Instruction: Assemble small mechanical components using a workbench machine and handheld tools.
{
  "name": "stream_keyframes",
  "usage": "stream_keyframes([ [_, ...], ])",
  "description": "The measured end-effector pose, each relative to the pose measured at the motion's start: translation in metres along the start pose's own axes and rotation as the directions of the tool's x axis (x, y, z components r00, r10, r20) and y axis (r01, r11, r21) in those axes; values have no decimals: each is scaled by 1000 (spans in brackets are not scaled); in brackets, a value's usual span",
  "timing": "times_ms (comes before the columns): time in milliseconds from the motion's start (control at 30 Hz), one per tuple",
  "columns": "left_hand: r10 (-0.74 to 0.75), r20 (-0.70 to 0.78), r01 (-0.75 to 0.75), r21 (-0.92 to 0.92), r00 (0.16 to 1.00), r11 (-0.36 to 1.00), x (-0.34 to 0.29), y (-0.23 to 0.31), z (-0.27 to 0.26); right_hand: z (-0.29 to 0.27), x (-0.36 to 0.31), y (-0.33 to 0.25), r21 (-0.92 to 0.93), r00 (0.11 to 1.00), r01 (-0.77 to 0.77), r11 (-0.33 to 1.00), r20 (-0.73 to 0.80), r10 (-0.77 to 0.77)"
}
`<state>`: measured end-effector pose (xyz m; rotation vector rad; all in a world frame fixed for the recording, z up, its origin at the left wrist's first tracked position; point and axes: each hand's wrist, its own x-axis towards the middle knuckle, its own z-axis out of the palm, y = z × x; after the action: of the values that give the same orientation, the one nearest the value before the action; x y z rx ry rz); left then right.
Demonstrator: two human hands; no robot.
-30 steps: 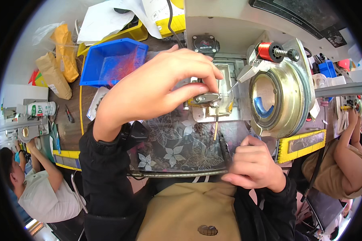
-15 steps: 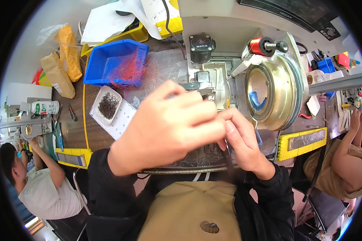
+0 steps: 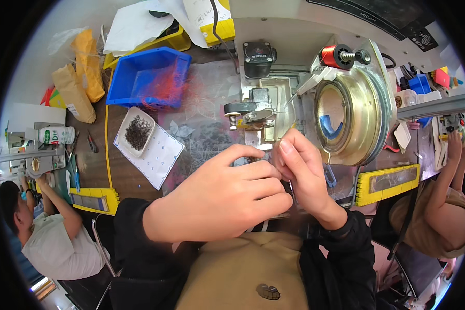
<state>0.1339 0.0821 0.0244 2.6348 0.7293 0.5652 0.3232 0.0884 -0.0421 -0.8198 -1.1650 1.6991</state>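
Note:
My left hand [image 3: 225, 194] is closed, its curled fingers meeting my right hand [image 3: 302, 178] in front of the machine. The right thumb presses against the bent fingers, so that hand is closed too. A thin dark sliver shows below the right fingertips; what either hand pinches is too small and hidden to name. Just beyond the fingers lies the metal clamp [image 3: 258, 114] of a winding machine. To its right stands a large brass-coloured ring [image 3: 364, 121], with a blue piece [image 3: 329, 129] inside its opening. Above the ring sits a spool of red wire [image 3: 331, 57].
At left, a white dish [image 3: 150, 135] of small dark rings stands on a patterned white sheet [image 3: 165, 161]. Behind it is a blue bin [image 3: 126, 82] with tangled red wire [image 3: 168, 85]. Yellow-framed holders [image 3: 390, 185] edge the bench. People work at both sides.
My left hand has come down and nearer to me, uncovering the clamp and the patterned sheet. My right hand stays near the same spot, its fingers slightly higher.

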Motion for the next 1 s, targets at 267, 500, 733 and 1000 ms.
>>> stream_keyframes([
  [267,-102,-274,127,72,956,989,19,-38,-42,1,21,4,102,986,-114,988,-106,125],
  [500,-87,-218,91,7,972,996,41,-88,-37,9,46,0,173,979,-75,982,-174,106],
  [733,105,-218,-110,-12,970,994,50,-104,-24,9,53,6,80,974,22,997,-228,-3],
  [1000,109,-280,-75,132,954,988,52,-90,-33,16,52,1,121,959,7,993,-281,28],
])
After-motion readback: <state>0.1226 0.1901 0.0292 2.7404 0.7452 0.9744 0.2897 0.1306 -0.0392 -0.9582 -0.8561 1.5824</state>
